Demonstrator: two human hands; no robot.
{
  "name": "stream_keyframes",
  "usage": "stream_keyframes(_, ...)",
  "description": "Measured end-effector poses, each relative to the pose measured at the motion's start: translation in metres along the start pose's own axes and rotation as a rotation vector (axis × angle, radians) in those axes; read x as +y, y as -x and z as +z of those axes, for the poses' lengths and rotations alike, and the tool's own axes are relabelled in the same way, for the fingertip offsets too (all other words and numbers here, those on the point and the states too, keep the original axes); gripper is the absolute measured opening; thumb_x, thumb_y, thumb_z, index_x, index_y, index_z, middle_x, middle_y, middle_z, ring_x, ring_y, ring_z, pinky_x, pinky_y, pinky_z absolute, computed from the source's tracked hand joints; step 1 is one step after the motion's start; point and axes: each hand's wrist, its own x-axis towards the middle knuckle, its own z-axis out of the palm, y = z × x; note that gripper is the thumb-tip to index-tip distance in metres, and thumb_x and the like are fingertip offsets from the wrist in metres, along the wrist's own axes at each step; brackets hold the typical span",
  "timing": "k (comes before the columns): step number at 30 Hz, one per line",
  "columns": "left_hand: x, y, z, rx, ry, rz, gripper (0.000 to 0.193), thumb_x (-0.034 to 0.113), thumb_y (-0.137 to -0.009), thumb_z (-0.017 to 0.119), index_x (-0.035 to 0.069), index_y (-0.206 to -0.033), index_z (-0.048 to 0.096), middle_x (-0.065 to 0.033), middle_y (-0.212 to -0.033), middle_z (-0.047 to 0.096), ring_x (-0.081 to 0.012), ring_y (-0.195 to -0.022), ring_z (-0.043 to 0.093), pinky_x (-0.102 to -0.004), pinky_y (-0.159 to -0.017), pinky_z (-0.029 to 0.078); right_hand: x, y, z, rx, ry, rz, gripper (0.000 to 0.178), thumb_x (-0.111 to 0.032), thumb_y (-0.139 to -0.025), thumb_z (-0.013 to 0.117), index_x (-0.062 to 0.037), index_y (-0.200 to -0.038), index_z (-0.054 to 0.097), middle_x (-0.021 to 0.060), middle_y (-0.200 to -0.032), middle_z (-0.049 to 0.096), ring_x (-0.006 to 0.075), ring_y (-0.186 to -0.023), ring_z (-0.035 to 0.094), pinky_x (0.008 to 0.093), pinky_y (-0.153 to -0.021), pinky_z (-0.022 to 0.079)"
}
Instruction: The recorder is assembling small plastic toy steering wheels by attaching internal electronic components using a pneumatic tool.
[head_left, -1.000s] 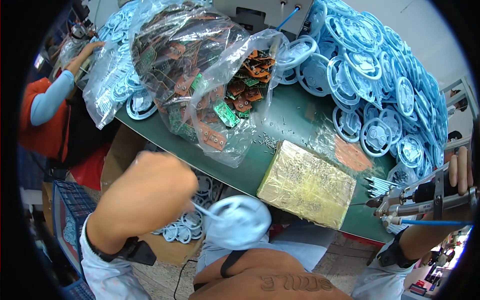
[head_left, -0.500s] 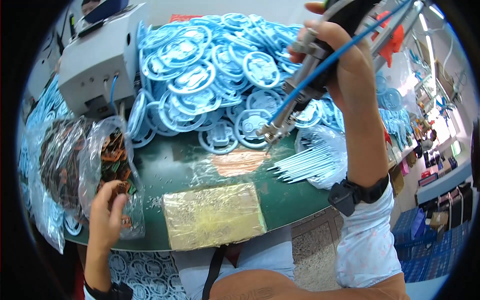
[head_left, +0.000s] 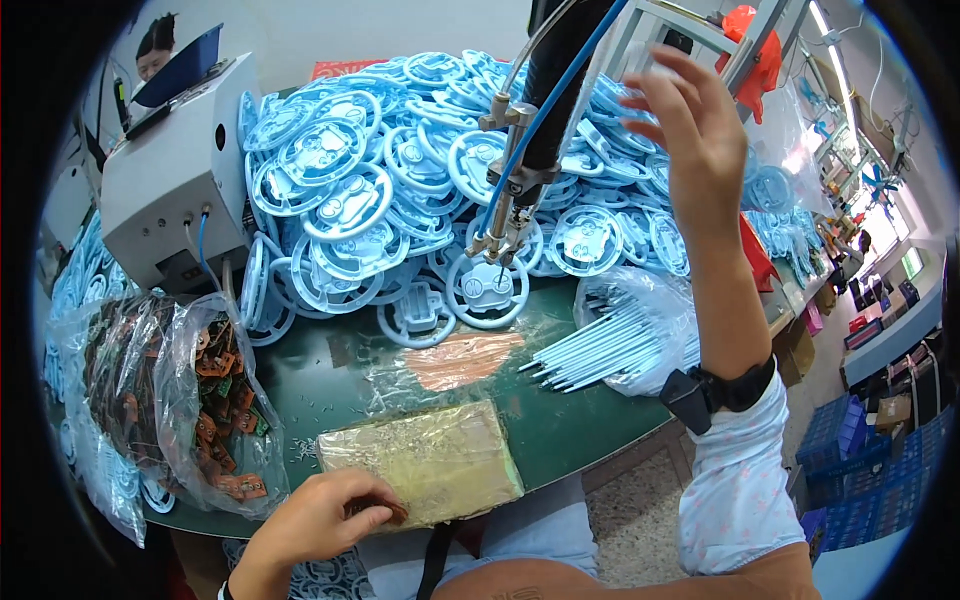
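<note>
My left hand (head_left: 325, 515) is closed in a pinch at the lower left corner of a yellowish pad (head_left: 430, 455) wrapped in clear film. Between the fingertips shows a reddish-brown edge of a small circuit board, mostly covered by the fingers. A plastic bag (head_left: 262, 420) of small orange and green circuit boards (head_left: 215, 420) lies left of the pad. My right hand (head_left: 700, 130) is raised at the upper right, fingers apart and holding nothing. Beside it hangs a black power screwdriver (head_left: 550, 110) with a metal bracket and a blue tube, its tip over the pale blue plastic parts.
Round pale blue steering-wheel-shaped parts (head_left: 345, 205) are heaped across the back of the green table (head_left: 330, 385). A grey machine box (head_left: 180, 170) stands at the left. Thin pale blue rods (head_left: 600, 350) stick out of a bag at the right. Another person (head_left: 155, 50) is at the far left.
My left hand has come from the bag to the pad with a small circuit board. My right hand has let go of the screwdriver, which now hangs further left and more upright.
</note>
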Motion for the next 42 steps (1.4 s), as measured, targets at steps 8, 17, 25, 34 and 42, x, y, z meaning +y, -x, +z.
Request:
stream_keyframes(8, 0.008, -0.012, 0.022, 0.257, -0.095, -0.078, 0.029, 0.009, -0.077, 0.079, 0.006, -0.105, 0.071, -0.0122, -0.094, 0.059, -0.0255, -0.079, 0.065, -0.0366, -0.072, 0.053, 0.105, 0.090, -0.035, -0.243, 0.299, 0.572, 0.015, -0.012, -0.087, 0.064, 0.0007, -0.092, 0.070, 0.0092, -0.081, 0.071, 0.0154, -0.071, 0.070, 0.0278, -0.063, 0.053)
stream_keyframes(17, -0.016, 0.001, 0.044, 0.489, -0.280, 0.182, 0.014, 0.004, -0.081, 0.074, -0.001, -0.094, 0.070, -0.0151, -0.097, 0.060, -0.0300, -0.085, 0.062, -0.0352, -0.075, 0.051, 0.157, 0.097, -0.166, -0.181, 1.022, 0.469, 0.033, -0.023, -0.077, 0.073, 0.0000, -0.102, 0.071, 0.0196, -0.095, 0.073, 0.0334, -0.082, 0.071, 0.0398, -0.073, 0.055)
stream_keyframes(25, -0.019, 0.017, 0.053, 0.573, -0.202, 0.020, 0.018, -0.004, -0.071, 0.075, 0.001, -0.088, 0.073, -0.0125, -0.095, 0.057, -0.0257, -0.081, 0.063, -0.0325, -0.070, 0.051, 0.173, 0.103, -0.182, 0.323, 0.380, 0.740, 0.029, -0.009, -0.082, 0.075, 0.0008, -0.108, 0.070, 0.0060, -0.088, 0.071, 0.0127, -0.068, 0.065, 0.0261, -0.054, 0.051)
stream_keyframes(34, -0.025, 0.005, 0.059, 0.612, -0.211, 0.160, 0.017, -0.003, -0.076, 0.075, 0.001, -0.093, 0.073, -0.0107, -0.099, 0.059, -0.0219, -0.078, 0.064, -0.0315, -0.070, 0.053, -0.012, 0.147, 0.013, -1.018, -0.183, 0.118, 0.019, -0.003, -0.088, 0.062, -0.0041, -0.106, 0.069, 0.0124, -0.100, 0.065, 0.0294, -0.094, 0.062, 0.0402, -0.083, 0.051)
stream_keyframes(42, -0.039, 0.011, 0.069, 0.773, -0.188, 0.218, 0.019, -0.007, -0.076, 0.073, 0.001, -0.093, 0.072, -0.0109, -0.104, 0.058, -0.0199, -0.080, 0.061, -0.0289, -0.068, 0.052, -0.011, 0.186, 0.077, -0.869, -0.035, -0.103, 0.030, -0.014, -0.086, 0.070, -0.0085, -0.115, 0.067, 0.0120, -0.106, 0.063, 0.0318, -0.096, 0.062, 0.0424, -0.086, 0.051)
